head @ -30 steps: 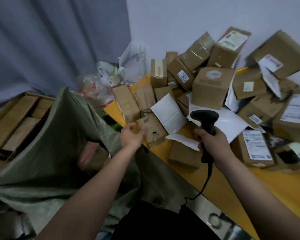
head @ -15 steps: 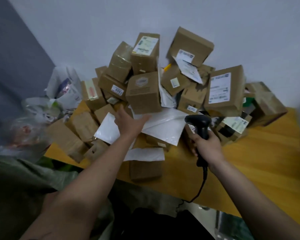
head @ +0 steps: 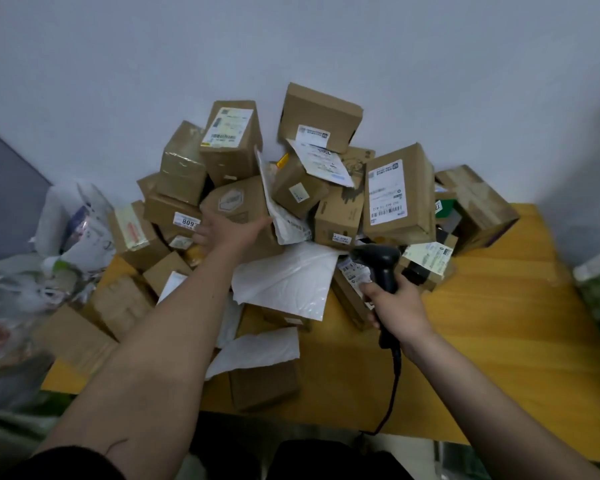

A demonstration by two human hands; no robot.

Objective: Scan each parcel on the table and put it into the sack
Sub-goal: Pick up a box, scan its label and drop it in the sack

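left hand on the parcel pile, scanner in the right

reaching in with the left hand (head: pixel 222 230), fingers spread and fairly straight, thumb stretched out to the right, palm lying against the front of a brown box with a hexagon mark (head: pixel 238 209) in the middle of the heap; not curling round it. wrapping the right hand (head: pixel 394 308) round the grip of a black barcode scanner (head: pixel 378 263), fingers closed tight on the handle, scanner head pointing left toward a labelled parcel (head: pixel 352 271) just beside it, black cable (head: pixel 394 386) trailing down off the near edge.

lying below the left forearm: a white padded mailer (head: pixel 284 282), another white mailer (head: pixel 257 351) nearer, and a plain brown box (head: pixel 264 386) at the table edge. stacking up behind against the pale wall (head: pixel 291 46): many taped cardboard boxes, among them a tall box with a long white label (head: pixel 395 199). resting on a yellow wooden table (head: pixel 499 323). sitting at the left end: crumpled plastic bags (head: pixel 66 237). showing only as a blurred greenish strip at the bottom left: the sack (head: pixel 11 427)
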